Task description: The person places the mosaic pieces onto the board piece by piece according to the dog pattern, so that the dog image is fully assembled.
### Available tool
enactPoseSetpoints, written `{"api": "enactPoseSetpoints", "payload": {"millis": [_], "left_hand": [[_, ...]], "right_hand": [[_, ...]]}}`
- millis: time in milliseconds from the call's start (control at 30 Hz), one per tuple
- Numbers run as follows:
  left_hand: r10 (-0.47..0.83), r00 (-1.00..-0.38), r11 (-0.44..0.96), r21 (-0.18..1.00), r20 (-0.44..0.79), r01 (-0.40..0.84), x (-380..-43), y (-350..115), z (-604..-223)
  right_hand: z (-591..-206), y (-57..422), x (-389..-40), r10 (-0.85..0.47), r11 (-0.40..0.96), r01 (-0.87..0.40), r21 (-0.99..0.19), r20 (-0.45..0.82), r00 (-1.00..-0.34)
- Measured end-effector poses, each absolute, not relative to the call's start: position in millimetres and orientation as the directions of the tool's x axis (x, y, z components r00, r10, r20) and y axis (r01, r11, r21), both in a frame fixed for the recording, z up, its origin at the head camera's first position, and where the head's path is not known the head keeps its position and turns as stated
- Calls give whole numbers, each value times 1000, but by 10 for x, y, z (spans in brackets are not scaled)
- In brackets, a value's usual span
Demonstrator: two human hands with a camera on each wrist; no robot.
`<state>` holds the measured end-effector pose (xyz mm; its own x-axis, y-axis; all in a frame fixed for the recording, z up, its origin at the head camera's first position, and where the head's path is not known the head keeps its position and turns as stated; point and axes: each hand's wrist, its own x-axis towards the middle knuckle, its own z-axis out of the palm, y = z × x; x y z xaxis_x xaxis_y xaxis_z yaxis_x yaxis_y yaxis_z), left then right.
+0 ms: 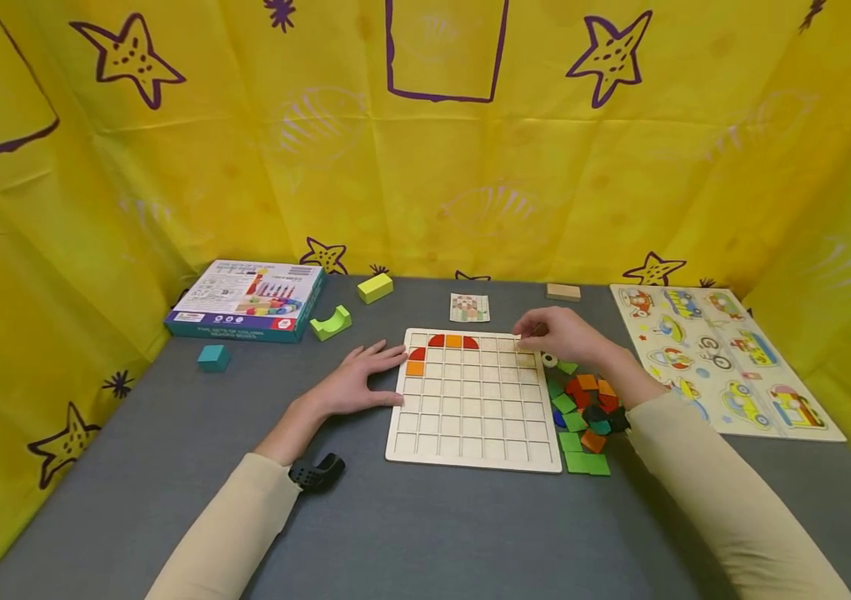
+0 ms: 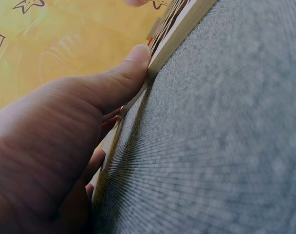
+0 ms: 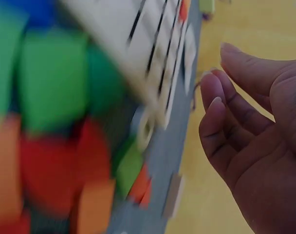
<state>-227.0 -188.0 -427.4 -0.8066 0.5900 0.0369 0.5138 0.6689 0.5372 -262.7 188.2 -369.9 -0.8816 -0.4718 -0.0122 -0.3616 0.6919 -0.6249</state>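
Note:
A pale wooden grid board [image 1: 470, 417] lies on the grey table. Along its top row sit a red quarter-round tile [image 1: 436, 341], an orange square tile [image 1: 453, 341] and another red one [image 1: 471, 342]. At its left edge are a red tile [image 1: 417, 355] and an orange tile [image 1: 415, 368]. My left hand [image 1: 357, 379] rests against that edge, fingers spread; its thumb [image 2: 131, 66] touches the board's side in the left wrist view. Over the far right corner hovers my right hand [image 1: 560, 335], fingers loosely bent; nothing shows between them in the right wrist view.
Loose coloured tiles [image 1: 573, 421] lie heaped right of the board, with a round white piece [image 1: 548, 360] nearby. A patterned card [image 1: 469, 307] lies beyond the board. Farther right is a picture puzzle [image 1: 718, 358]; left are a box [image 1: 245, 296] and several blocks [image 1: 213, 358].

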Motion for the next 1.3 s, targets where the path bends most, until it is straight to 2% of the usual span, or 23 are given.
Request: {"api": "enactPoseSetpoints", "payload": {"millis": [233, 500, 867, 1300], "left_hand": [[588, -809, 680, 526, 25, 511, -2271, -1906, -4295], [592, -805, 671, 527, 42, 521, -2263, -1923, -4307], [587, -810, 673, 542, 22, 503, -2301, -1933, -4317], [599, -801, 668, 538, 23, 514, -2300, -1924, -4302]], "right_hand": [[-3824, 2291, -2604, -446, 736, -340, -585, -41, -894], [-3874, 2516, -2587, -456, 753, -321, -575, -103, -884], [-3904, 2568, -2600, -513, 766, -402, -502, -102, -852], [-3809, 2547, -2625, -500, 765, -352, -539, -153, -852]]}}
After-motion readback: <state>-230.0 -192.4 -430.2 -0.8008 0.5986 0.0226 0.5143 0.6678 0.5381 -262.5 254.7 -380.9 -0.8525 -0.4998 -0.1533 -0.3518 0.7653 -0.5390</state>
